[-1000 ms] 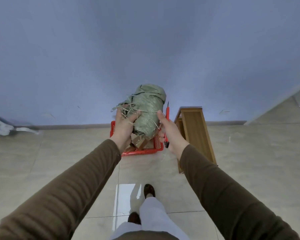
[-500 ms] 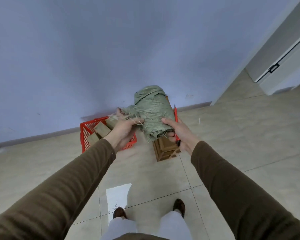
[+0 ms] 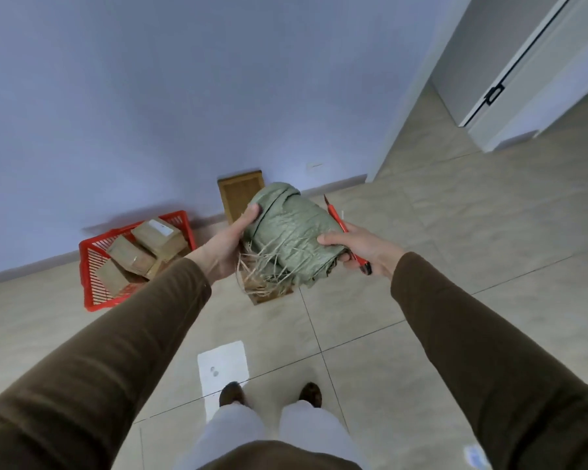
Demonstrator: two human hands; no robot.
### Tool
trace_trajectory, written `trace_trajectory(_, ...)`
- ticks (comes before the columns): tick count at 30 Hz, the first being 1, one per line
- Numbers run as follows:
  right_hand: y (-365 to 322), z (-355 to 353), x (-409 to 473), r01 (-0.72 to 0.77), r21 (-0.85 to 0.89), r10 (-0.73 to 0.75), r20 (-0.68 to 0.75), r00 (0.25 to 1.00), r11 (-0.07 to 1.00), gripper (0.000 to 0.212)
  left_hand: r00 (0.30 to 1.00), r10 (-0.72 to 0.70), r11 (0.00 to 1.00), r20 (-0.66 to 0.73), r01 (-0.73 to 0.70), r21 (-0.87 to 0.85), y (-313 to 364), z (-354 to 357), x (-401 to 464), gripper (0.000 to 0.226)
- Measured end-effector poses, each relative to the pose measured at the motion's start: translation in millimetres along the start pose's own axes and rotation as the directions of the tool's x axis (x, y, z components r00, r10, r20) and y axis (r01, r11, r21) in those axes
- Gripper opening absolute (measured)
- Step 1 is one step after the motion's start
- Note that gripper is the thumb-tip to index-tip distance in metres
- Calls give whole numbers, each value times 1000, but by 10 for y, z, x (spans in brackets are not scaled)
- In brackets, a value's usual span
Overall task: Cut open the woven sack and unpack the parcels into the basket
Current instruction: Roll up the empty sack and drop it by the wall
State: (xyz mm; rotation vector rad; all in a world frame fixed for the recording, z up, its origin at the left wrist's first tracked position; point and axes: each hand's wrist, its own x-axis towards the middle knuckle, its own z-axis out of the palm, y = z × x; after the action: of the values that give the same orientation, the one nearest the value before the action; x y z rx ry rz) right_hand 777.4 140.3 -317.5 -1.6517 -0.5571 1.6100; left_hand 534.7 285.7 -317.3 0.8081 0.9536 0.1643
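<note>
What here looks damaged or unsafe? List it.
The sack, rolled up between both hands, is frayed: loose strands hang from its cut near edge. The right hand also holds the knife with its blade out, pointing away beside the sack. The parcels lie jumbled in the basket.

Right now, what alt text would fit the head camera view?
Two hands hold a rolled green woven sack above a tiled floor; the right hand also grips a red knife. A red basket of brown parcels sits by the wall.

Rolled green woven sack [image 3: 291,232] held between both hands, left hand [image 3: 230,244] cupping its frayed end, right hand [image 3: 357,247] gripping sack and red knife [image 3: 348,237], red basket [image 3: 89,266] of brown parcels [image 3: 143,249] left of the left grip, wooden stool [image 3: 240,193] beyond the sack
</note>
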Motion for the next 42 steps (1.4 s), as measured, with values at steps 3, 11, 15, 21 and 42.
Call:
trace_trajectory(3,-90,-378,88,-42,-60,44,41,998,997,48,994,-104,980,17,100,172,58,224,256,90)
trace_trajectory(11,-382,-1042,540,-90,91,96,-64,993,992,52,978,-210,971,-20,211,115,364,646,1200,43)
trace_trajectory(15,-397,-1447,774,-22,429,109,-179,978,903,54,976,-202,979,-86,202,-9,470,997,1659,38)
trace_trajectory(21,-370,-2111,1087,-40,410,141,-218,966,911,79,954,-234,971,-188,220,-93,498,1574,2296,38)
trace_trajectory(42,24,-3948,3280,-149,337,228,-210,951,930,46,875,-252,931,-414,102,-352,137,2417,4643,26)
